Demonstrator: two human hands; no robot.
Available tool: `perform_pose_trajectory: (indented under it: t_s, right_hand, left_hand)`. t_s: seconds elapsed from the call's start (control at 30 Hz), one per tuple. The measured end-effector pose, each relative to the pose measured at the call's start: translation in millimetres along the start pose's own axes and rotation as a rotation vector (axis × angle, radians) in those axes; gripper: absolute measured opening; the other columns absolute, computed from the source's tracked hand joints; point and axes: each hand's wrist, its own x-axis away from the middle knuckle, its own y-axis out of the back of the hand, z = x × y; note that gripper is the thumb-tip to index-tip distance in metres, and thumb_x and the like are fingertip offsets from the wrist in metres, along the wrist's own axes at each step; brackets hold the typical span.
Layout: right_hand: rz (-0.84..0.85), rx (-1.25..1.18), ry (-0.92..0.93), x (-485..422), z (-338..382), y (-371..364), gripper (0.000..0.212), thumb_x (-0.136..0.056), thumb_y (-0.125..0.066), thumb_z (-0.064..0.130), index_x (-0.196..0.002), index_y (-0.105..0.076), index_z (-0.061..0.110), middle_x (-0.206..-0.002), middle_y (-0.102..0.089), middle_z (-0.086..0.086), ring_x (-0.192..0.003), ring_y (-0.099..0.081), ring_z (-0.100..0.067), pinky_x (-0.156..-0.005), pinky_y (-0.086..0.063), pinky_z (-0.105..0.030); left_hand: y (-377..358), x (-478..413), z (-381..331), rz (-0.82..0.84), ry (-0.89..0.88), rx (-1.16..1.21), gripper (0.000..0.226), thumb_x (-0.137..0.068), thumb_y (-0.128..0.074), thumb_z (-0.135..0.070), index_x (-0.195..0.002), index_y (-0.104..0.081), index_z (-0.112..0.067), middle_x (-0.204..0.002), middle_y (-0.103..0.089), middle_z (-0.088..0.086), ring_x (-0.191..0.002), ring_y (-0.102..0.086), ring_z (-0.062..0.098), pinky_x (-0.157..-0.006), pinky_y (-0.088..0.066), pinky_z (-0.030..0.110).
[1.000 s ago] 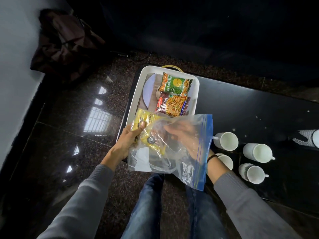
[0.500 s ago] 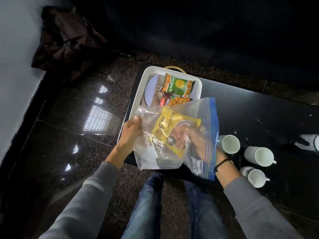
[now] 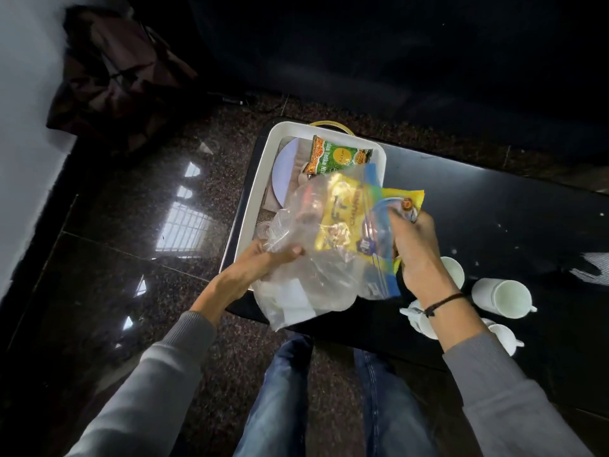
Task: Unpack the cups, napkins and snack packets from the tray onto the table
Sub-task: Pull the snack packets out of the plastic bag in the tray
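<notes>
Here, my left hand [image 3: 263, 262] pinches the bottom of a clear zip bag [image 3: 316, 258] while my right hand [image 3: 412, 245] grips the yellow snack packet [image 3: 349, 219], half out of the bag's blue-edged mouth, above the white tray [image 3: 263, 173]. A green packet [image 3: 339, 155] lies in the tray; white cups [image 3: 501, 296] stand on the black table [image 3: 494, 199].
</notes>
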Motion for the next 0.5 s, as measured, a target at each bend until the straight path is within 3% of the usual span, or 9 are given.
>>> perform_pose_trajectory:
  t_s: [0.03,0.07,0.13,0.2,0.23,0.3,0.4,0.43,0.5]
  right_hand:
    - [-0.023,-0.033,0.011,0,0,3,0.021,-0.081,-0.072,0.021,-0.06,-0.072,0.024,-0.054,-0.062,0.003,-0.045,-0.056,-0.01,-0.047,-0.044,-0.019]
    - [-0.043,-0.065,0.009,1,4,6,0.021,-0.075,-0.074,0.02,-0.055,-0.072,0.025,-0.049,-0.062,0.007,-0.039,-0.055,-0.007,-0.042,-0.043,-0.016]
    - [-0.097,-0.121,-0.005,0,6,13,0.012,-0.069,-0.076,0.02,-0.059,-0.076,0.025,-0.056,-0.071,0.004,-0.047,-0.066,-0.011,-0.047,-0.052,-0.019]
    - [-0.114,-0.182,-0.053,-3,7,21,0.003,-0.07,-0.077,0.018,-0.072,-0.078,0.019,-0.071,-0.078,-0.004,-0.058,-0.073,-0.019,-0.057,-0.058,-0.029]
    - [-0.106,-0.195,-0.073,-4,5,24,0.009,-0.071,-0.077,0.018,-0.08,-0.078,0.016,-0.078,-0.079,-0.007,-0.06,-0.075,-0.02,-0.059,-0.059,-0.032]
    - [-0.089,-0.189,-0.106,-4,2,29,0.018,-0.074,-0.076,0.017,-0.091,-0.076,0.014,-0.089,-0.08,-0.012,-0.066,-0.077,-0.023,-0.063,-0.061,-0.036]
    - [-0.093,-0.167,-0.101,-1,-4,31,0.001,-0.077,-0.073,0.017,-0.077,-0.074,0.018,-0.073,-0.078,-0.003,-0.053,-0.071,-0.014,-0.049,-0.056,-0.025]
    - [-0.104,-0.156,-0.107,-2,-9,31,0.007,-0.078,-0.072,0.017,-0.071,-0.072,0.019,-0.065,-0.075,0.001,-0.047,-0.067,-0.01,-0.044,-0.052,-0.021]
    - [-0.128,-0.103,-0.138,0,-18,28,0.011,-0.079,-0.07,0.02,-0.069,-0.071,0.021,-0.06,-0.073,0.004,-0.043,-0.065,-0.008,-0.041,-0.049,-0.018]
  left_hand:
    - [1,1,0,-0.055,0.022,0.052,0.061,-0.064,-0.086,-0.056,-0.113,-0.075,-0.022,-0.107,-0.077,0.002,-0.098,-0.068,0.027,-0.093,-0.054,0.044]
    - [3,1,1,-0.096,0.032,0.109,0.07,-0.06,-0.088,-0.05,-0.118,-0.071,-0.015,-0.112,-0.077,0.004,-0.103,-0.069,0.027,-0.095,-0.055,0.043]
    - [8,0,6,-0.149,0.02,0.213,0.071,-0.061,-0.09,-0.034,-0.12,-0.065,-0.003,-0.11,-0.077,0.006,-0.095,-0.07,0.024,-0.087,-0.055,0.036]
    - [11,0,8,-0.207,-0.011,0.241,0.042,-0.081,-0.08,-0.017,-0.116,-0.064,-0.001,-0.106,-0.073,0.011,-0.086,-0.071,0.021,-0.083,-0.056,0.036]
    - [10,1,6,-0.24,-0.031,0.239,0.022,-0.091,-0.071,-0.01,-0.112,-0.067,-0.004,-0.101,-0.074,0.009,-0.083,-0.073,0.019,-0.079,-0.059,0.035]
    - [11,2,2,-0.33,-0.052,0.238,0.014,-0.102,-0.056,-0.005,-0.105,-0.068,-0.011,-0.088,-0.076,0.002,-0.08,-0.073,0.016,-0.072,-0.062,0.032]
    - [16,-1,-3,-0.452,-0.008,0.22,0.017,-0.106,-0.05,-0.012,-0.095,-0.063,-0.011,-0.09,-0.06,0.012,-0.086,-0.057,0.024,-0.084,-0.049,0.045]
    - [18,-3,-5,-0.475,0.002,0.235,0.017,-0.106,-0.049,-0.011,-0.097,-0.063,-0.007,-0.094,-0.054,0.014,-0.09,-0.05,0.026,-0.085,-0.045,0.045]
    - [21,-6,-10,-0.527,-0.007,0.279,0.02,-0.104,-0.047,-0.007,-0.097,-0.064,-0.001,-0.095,-0.051,0.017,-0.088,-0.047,0.029,-0.076,-0.045,0.039]
